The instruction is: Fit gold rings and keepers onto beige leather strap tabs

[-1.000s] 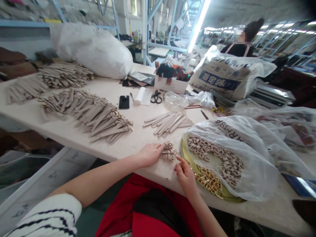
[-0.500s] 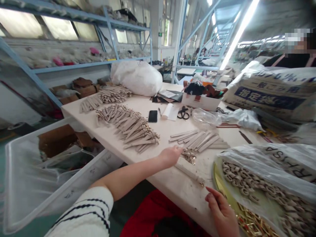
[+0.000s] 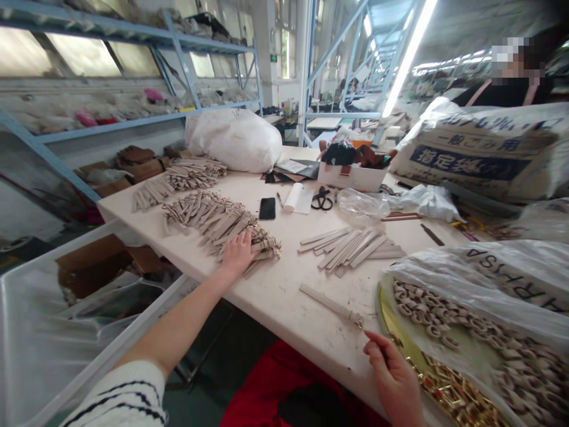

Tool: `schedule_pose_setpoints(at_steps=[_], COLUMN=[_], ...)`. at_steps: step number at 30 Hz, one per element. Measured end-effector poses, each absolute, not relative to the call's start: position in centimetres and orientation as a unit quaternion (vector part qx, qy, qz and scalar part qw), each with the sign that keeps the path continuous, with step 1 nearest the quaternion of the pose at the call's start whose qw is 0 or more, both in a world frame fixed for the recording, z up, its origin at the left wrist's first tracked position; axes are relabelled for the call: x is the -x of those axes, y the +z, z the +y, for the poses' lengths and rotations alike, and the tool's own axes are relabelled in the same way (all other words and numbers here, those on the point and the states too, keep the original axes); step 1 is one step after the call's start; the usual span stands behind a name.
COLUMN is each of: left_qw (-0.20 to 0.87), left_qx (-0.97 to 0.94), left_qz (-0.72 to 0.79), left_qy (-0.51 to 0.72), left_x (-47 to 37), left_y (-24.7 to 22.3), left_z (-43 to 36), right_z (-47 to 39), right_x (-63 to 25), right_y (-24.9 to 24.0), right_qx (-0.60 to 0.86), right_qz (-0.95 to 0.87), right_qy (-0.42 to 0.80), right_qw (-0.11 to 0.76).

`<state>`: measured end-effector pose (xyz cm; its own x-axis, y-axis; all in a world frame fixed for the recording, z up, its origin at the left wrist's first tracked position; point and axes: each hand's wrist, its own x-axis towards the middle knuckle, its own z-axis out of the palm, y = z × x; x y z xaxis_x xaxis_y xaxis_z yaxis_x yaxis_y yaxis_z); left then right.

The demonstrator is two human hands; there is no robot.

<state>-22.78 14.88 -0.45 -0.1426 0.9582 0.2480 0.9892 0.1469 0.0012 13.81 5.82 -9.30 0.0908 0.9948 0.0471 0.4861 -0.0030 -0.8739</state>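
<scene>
My left hand (image 3: 237,254) lies at the front end of a long pile of beige straps with gold buckles (image 3: 208,216). Its fingers are closed over a bundle of buckled straps (image 3: 267,244) there. One beige strap (image 3: 331,305) lies alone nearer to me, its gold buckle towards my right hand (image 3: 393,373). That hand hovers by the table edge, fingers loosely bent and apart, fingertips just short of the buckle; nothing shows in it. Plain flat straps (image 3: 355,249) lie fanned out beyond the single strap.
At the right stands a yellow tray (image 3: 386,308) with beige loops (image 3: 427,308) and gold metal pieces (image 3: 462,388) under plastic. Farther back are a phone (image 3: 267,209), black scissors (image 3: 322,199) and a white box (image 3: 351,178). A white bin (image 3: 146,332) stands left. A person (image 3: 502,89) is behind sacks.
My left hand has moved left with the bundle of buckled straps, from beside the flat straps to the pile. My right hand stays by the single strap. The view has shifted slightly.
</scene>
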Motion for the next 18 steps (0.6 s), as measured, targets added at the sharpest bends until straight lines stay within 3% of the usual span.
schedule_pose_setpoints(at_steps=[6,18], left_qw=[0.143,0.158], left_qx=[0.622,0.674], left_qz=[-0.767,-0.716], left_qy=[-0.061,-0.091], left_x=[25.7,23.7], left_y=[-4.6,-5.4], left_z=[15.1,13.7], right_z=[5.8,5.4], right_x=[-13.6,-13.6], right_y=[-9.1,-8.9], right_qx=[0.602,0.61], right_qz=[-0.616,-0.621], right_qy=[0.313,0.296], right_qw=[0.4,0.394])
